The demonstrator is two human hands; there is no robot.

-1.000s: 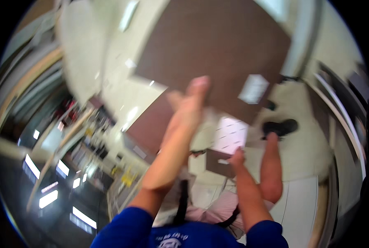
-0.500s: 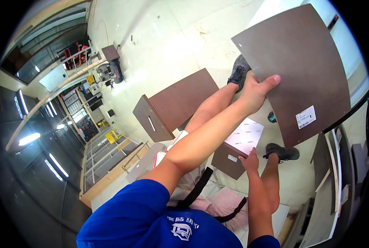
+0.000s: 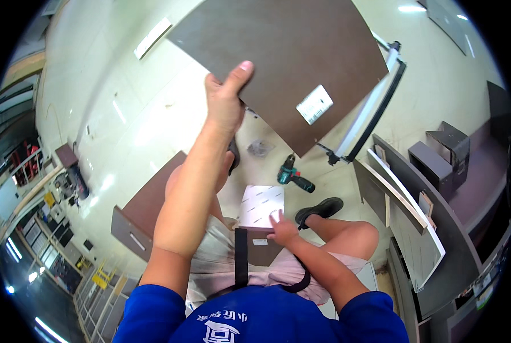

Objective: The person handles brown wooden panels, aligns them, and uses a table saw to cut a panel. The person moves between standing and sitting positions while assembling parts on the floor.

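Observation:
My left hand (image 3: 225, 106) grips the left edge of a large brown panel (image 3: 292, 54), its thumb lying on the face. A white label (image 3: 315, 104) is stuck near the panel's lower corner. My right hand (image 3: 283, 230), fingers apart, rests at the edge of a small brown box (image 3: 259, 255) between my legs; its top (image 3: 261, 204) is white and patterned. A green and black cordless drill (image 3: 295, 175) lies on the floor beyond the box, beside a clear plastic bag (image 3: 260, 148). Left of my knee stands a brown drawer-like piece with a slotted front (image 3: 130, 233).
A metal-framed rack with a black edge (image 3: 370, 108) stands right of the held panel. Boards (image 3: 404, 211) lean in a stack at the right, by grey box pieces (image 3: 432, 166). A white strip (image 3: 152, 39) lies on the floor at far left.
The view has swung right, bringing the drill and leaning boards further into sight. My left hand still carries the panel, now further ahead. My right hand stays at the box.

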